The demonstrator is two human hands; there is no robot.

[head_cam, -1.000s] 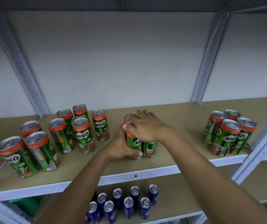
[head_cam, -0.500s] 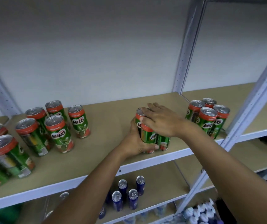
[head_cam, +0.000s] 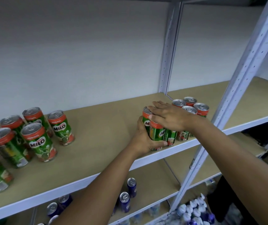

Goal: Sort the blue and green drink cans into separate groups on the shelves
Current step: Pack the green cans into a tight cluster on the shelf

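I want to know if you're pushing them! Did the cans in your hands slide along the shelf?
Yes. The held cans slid right along the shelf, closing most of the gap to the can group by the upright post.

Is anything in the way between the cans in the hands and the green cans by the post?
Nothing visible. The held cans sit right beside the green group on the shelf, with no clear gap. The right hand covers part of where they meet.

Soft, even light is washing over everything, barely casting shadows. The wide lens is bending the shelf uprights (head_cam: 250,65) outward (classic fisheye), and the bottom corners are looking smeary and blurred.
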